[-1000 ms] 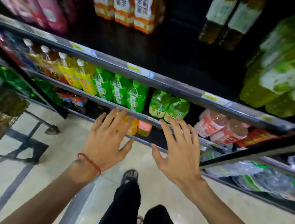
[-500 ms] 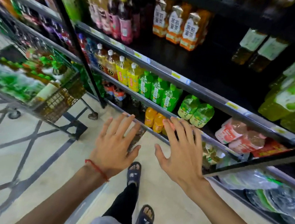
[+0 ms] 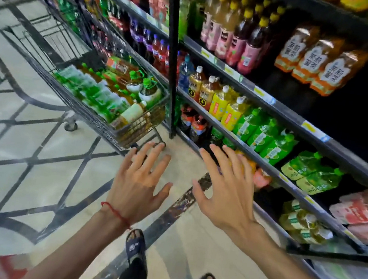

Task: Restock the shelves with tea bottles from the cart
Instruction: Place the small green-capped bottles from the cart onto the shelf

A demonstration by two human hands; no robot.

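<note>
Bottles (image 3: 104, 99) lie in cart (image 3: 140, 127), ahead-left of both hands; left hand (image 3: 138, 180) nearer, just short of its near corner; right hand (image 3: 225, 190) further; both splayed, empty.

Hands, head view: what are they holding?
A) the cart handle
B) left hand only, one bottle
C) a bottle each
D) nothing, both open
D: the left hand and right hand hover over the floor with fingers spread and nothing in them; the bottles lie in the cart.
</note>
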